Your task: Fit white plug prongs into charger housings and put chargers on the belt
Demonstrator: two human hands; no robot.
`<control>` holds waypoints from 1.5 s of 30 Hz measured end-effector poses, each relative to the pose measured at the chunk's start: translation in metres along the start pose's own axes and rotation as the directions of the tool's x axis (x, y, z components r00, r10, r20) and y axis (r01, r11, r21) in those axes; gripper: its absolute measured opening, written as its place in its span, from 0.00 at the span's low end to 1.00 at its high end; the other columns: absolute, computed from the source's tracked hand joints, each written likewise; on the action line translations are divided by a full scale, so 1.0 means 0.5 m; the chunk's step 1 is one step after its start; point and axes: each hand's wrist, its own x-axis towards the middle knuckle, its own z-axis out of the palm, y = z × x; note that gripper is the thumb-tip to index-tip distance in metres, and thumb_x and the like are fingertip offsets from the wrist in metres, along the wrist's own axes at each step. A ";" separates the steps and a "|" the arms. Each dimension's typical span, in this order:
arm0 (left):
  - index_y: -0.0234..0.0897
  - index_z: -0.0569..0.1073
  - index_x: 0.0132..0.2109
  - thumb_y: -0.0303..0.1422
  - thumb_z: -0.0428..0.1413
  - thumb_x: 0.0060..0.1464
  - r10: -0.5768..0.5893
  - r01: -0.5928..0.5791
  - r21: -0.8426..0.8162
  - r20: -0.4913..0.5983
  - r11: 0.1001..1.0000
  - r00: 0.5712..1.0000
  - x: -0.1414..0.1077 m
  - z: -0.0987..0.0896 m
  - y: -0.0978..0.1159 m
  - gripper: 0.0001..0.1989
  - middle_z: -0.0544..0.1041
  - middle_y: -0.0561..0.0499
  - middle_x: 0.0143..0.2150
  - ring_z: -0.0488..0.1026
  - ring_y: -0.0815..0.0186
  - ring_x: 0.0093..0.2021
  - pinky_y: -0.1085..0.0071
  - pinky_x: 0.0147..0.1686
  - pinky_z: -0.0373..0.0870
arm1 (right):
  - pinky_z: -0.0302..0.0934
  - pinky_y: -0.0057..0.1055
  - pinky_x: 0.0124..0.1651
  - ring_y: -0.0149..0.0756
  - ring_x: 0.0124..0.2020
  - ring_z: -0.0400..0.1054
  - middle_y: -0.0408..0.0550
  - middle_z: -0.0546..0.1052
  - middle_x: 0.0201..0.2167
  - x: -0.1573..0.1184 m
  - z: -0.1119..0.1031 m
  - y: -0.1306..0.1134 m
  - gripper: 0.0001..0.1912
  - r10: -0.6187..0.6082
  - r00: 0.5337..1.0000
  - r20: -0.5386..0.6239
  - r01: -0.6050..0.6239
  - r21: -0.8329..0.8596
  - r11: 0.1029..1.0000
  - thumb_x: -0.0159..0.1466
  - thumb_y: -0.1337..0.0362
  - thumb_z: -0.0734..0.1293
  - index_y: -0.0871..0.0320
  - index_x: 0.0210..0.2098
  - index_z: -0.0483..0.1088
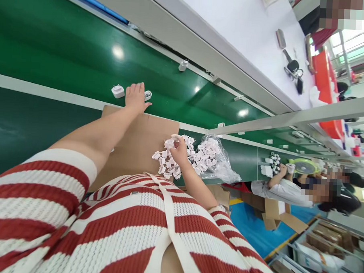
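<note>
My left hand (136,97) lies palm down over the green conveyor belt (91,64), fingers stretched out and thumb to the side. Close beside its thumb and fingers is a white charger (148,95), partly covered by the hand. Another white charger (118,91) with pins upward stands just to its left. My right hand (179,151) reaches into a heap of small white plastic plug pieces (168,168) at the edge of a cardboard sheet (139,138). Its fingers are curled together around a white plug piece, mostly hidden.
A clear plastic bag (224,164) of more white pieces lies right of the heap. One charger (183,65) stands near the belt's far rail. A grey metal post (261,122) crosses on the right. Farther along, a co-worker (288,191) sits by a green fan (304,166).
</note>
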 end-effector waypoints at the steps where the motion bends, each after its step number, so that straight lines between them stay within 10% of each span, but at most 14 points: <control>1: 0.25 0.66 0.65 0.43 0.63 0.62 -0.033 0.033 0.002 0.032 0.999 0.999 0.017 0.005 0.006 0.33 0.69 0.38 0.66 0.56 0.56 0.63 0.51 0.64 0.47 | 0.72 0.39 0.53 0.38 0.43 0.77 0.48 0.79 0.43 0.000 -0.002 -0.015 0.28 0.011 1.000 -0.014 -0.010 0.055 0.998 0.55 0.56 0.76 0.55 0.53 0.69; 6: 0.28 0.78 0.50 0.37 0.58 0.66 -0.080 0.079 0.006 0.078 0.997 0.994 0.009 -0.001 0.039 0.15 0.78 0.40 0.49 0.64 0.56 0.51 0.52 0.55 0.54 | 0.71 0.40 0.55 0.39 0.44 0.77 0.46 0.81 0.43 -0.016 -0.009 -0.060 0.24 0.010 1.000 0.011 -0.012 0.218 0.976 0.57 0.51 0.74 0.52 0.51 0.76; 14: 0.37 0.77 0.56 0.29 0.54 0.62 0.163 -0.123 -0.220 0.172 0.968 0.972 -0.361 0.028 0.055 0.17 0.79 0.43 0.55 0.72 0.50 0.55 0.55 0.54 0.66 | 0.70 0.35 0.48 0.37 0.43 0.74 0.49 0.80 0.43 -0.042 0.021 -0.022 0.18 0.024 1.000 0.012 -0.024 -0.042 0.999 0.60 0.54 0.72 0.56 0.46 0.77; 18: 0.38 0.78 0.53 0.32 0.56 0.60 0.163 -0.111 -0.278 0.174 0.954 0.971 -0.458 0.048 0.014 0.15 0.79 0.43 0.53 0.72 0.50 0.54 0.54 0.55 0.67 | 0.66 0.35 0.49 0.39 0.43 0.71 0.49 0.76 0.40 -0.043 0.039 -0.017 0.10 -0.109 0.975 0.192 0.183 -0.425 0.887 0.64 0.66 0.67 0.56 0.43 0.77; 28: 0.42 0.81 0.48 0.41 0.59 0.59 0.148 -0.115 -0.411 0.051 0.904 0.988 -0.457 0.091 -0.012 0.14 0.79 0.45 0.52 0.73 0.52 0.52 0.54 0.56 0.64 | 0.61 0.37 0.52 0.45 0.47 0.65 0.54 0.74 0.44 -0.012 0.116 -0.038 0.15 -0.147 0.837 0.528 0.541 -0.754 0.373 0.66 0.78 0.59 0.59 0.42 0.75; 45: 0.44 0.82 0.48 0.39 0.58 0.58 0.135 -0.097 -0.404 0.067 0.910 0.989 -0.463 0.101 -0.013 0.13 0.79 0.46 0.52 0.72 0.53 0.53 0.52 0.56 0.65 | 0.61 0.38 0.49 0.46 0.47 0.66 0.55 0.77 0.44 -0.006 0.132 -0.039 0.13 -0.077 0.771 0.633 0.627 -0.731 0.270 0.70 0.74 0.61 0.58 0.45 0.76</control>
